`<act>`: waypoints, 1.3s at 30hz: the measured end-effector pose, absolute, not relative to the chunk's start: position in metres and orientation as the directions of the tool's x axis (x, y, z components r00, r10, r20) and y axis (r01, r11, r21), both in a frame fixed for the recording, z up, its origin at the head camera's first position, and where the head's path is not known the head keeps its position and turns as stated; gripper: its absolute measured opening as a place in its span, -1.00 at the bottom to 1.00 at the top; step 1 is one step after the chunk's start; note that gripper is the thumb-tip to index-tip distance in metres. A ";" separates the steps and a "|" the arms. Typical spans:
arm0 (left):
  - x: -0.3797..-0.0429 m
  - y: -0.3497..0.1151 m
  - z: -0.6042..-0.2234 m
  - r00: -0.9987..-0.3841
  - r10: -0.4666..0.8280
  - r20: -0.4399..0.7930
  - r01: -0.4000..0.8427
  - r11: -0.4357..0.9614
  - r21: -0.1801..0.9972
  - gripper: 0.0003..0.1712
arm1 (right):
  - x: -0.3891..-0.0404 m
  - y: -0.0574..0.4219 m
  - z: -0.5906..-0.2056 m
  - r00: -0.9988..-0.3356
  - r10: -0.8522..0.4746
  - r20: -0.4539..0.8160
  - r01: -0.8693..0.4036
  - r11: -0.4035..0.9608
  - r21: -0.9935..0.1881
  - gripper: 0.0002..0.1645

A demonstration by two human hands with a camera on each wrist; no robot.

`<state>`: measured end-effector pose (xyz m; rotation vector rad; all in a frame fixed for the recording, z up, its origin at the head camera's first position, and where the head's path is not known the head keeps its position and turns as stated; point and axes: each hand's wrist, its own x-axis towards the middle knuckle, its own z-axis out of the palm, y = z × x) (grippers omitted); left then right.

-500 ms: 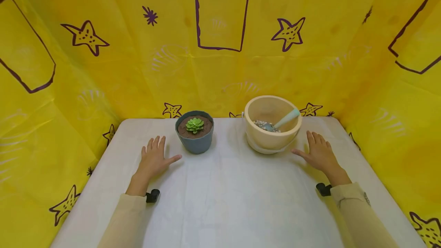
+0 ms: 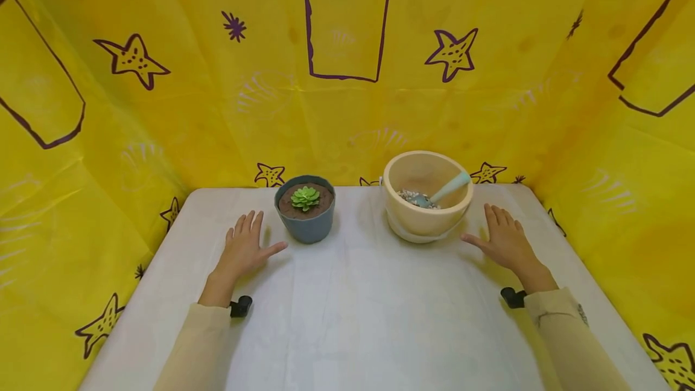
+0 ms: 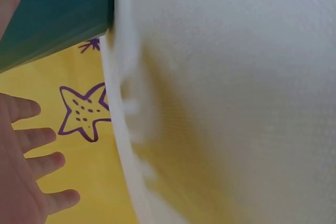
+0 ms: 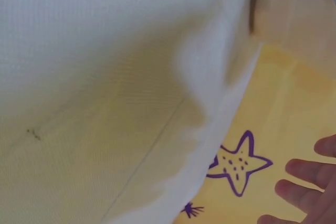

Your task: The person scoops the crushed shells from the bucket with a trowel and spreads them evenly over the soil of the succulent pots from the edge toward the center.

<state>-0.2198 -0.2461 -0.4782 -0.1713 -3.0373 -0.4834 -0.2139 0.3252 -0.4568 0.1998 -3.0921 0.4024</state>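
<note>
Yellow starfish-printed cloth (image 2: 347, 110) backs a white-covered table (image 2: 347, 312). Near its far edge, right of middle, stands the cream bucket (image 2: 423, 223), ahead and left of the right hand (image 2: 506, 245), the nearer one. Left along that edge, the blue-grey pot (image 2: 311, 229) lies ahead and right of the left hand (image 2: 243, 249). Both hands are spread, gripping nothing. Inside the bucket, the scoop (image 2: 452, 186) slants up toward its right rim; the pot's succulent (image 2: 306, 198) is smallest.
</note>
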 end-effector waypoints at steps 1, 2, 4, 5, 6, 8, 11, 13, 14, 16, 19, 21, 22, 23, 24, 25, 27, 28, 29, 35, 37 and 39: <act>-0.220 -0.246 -0.478 -0.991 0.101 0.082 0.122 0.943 0.309 0.27 | -0.214 0.326 -0.457 -0.992 -0.124 0.034 -0.128 0.957 -0.261 0.31; -0.220 -0.246 -0.478 -0.991 0.103 0.086 0.125 0.941 0.315 0.27 | -0.215 0.327 -0.457 -0.992 -0.123 0.036 -0.129 0.956 -0.264 0.30; -0.220 -0.246 -0.477 -0.989 0.108 0.099 0.135 0.934 0.330 0.26 | -0.215 0.328 -0.457 -0.992 -0.122 0.044 -0.130 0.952 -0.278 0.29; -0.220 -0.246 -0.476 -0.988 0.112 0.109 0.143 0.931 0.336 0.25 | -0.215 0.328 -0.457 -0.991 -0.122 0.050 -0.132 0.950 -0.283 0.29; -0.220 -0.246 -0.475 -0.986 0.117 0.119 0.151 0.927 0.343 0.25 | -0.215 0.329 -0.456 -0.991 -0.123 0.059 -0.135 0.947 -0.290 0.28; -0.221 -0.245 -0.473 -0.983 0.125 0.137 0.167 0.917 0.363 0.23 | -0.215 0.329 -0.454 -0.989 -0.125 0.074 -0.142 0.940 -0.311 0.27; -0.222 -0.244 -0.470 -0.979 0.128 0.161 0.183 0.897 0.402 0.20 | -0.217 0.329 -0.450 -0.988 -0.125 0.094 -0.150 0.925 -0.348 0.25; -0.222 -0.244 -0.467 -0.978 0.121 0.170 0.184 0.881 0.436 0.18 | -0.218 0.329 -0.448 -0.988 -0.124 0.092 -0.150 0.914 -0.378 0.24; -0.222 -0.243 -0.466 -0.978 0.118 0.171 0.184 0.874 0.450 0.17 | -0.218 0.329 -0.447 -0.988 -0.122 0.089 -0.148 0.909 -0.390 0.24; -0.222 -0.243 -0.464 -0.978 0.118 0.171 0.186 0.862 0.472 0.17 | -0.218 0.329 -0.445 -0.990 -0.117 0.081 -0.140 0.900 -0.413 0.22; -0.223 -0.243 -0.462 -0.976 0.125 0.177 0.196 0.856 0.479 0.16 | -0.217 0.329 -0.440 -0.991 -0.111 0.075 -0.133 0.884 -0.447 0.19; -0.223 -0.242 -0.460 -0.974 0.128 0.186 0.205 0.849 0.487 0.16 | -0.216 0.328 -0.436 -0.991 -0.110 0.077 -0.133 0.875 -0.466 0.16; -0.224 -0.242 -0.459 -0.972 0.127 0.195 0.210 0.844 0.494 0.15 | -0.216 0.328 -0.434 -0.991 -0.110 0.078 -0.134 0.870 -0.474 0.15; -0.224 -0.241 -0.458 -0.971 0.127 0.203 0.214 0.840 0.498 0.15 | -0.216 0.328 -0.432 -0.990 -0.111 0.082 -0.137 0.867 -0.479 0.14; -0.225 -0.240 -0.457 -0.969 0.126 0.213 0.220 0.835 0.505 0.14 | -0.217 0.328 -0.431 -0.990 -0.112 0.087 -0.140 0.865 -0.482 0.13; -0.225 -0.240 -0.456 -0.967 0.127 0.219 0.224 0.831 0.510 0.14 | -0.217 0.328 -0.429 -0.989 -0.114 0.091 -0.144 0.863 -0.484 0.11; -0.226 -0.237 -0.454 -0.963 0.130 0.236 0.238 0.823 0.517 0.12 | -0.218 0.327 -0.426 -0.988 -0.117 0.096 -0.149 0.859 -0.490 0.10; -0.226 -0.236 -0.453 -0.960 0.132 0.246 0.245 0.818 0.520 0.12 | -0.219 0.327 -0.424 -0.988 -0.118 0.098 -0.151 0.857 -0.492 0.10; -0.227 -0.235 -0.452 -0.957 0.134 0.258 0.254 0.816 0.520 0.12 | -0.220 0.327 -0.423 -0.988 -0.119 0.101 -0.153 0.856 -0.493 0.09; -0.227 -0.227 -0.446 -0.926 0.164 0.339 0.327 0.798 0.507 0.14 | -0.224 0.325 -0.415 -0.987 -0.118 0.113 -0.159 0.848 -0.505 0.07; -0.227 -0.224 -0.444 -0.914 0.181 0.364 0.354 0.796 0.492 0.15 | -0.224 0.325 -0.412 -0.985 -0.124 0.121 -0.168 0.850 -0.499 0.07; -0.227 -0.220 -0.443 -0.901 0.201 0.385 0.380 0.794 0.475 0.15 | -0.225 0.324 -0.410 -0.983 -0.130 0.129 -0.177 0.853 -0.491 0.07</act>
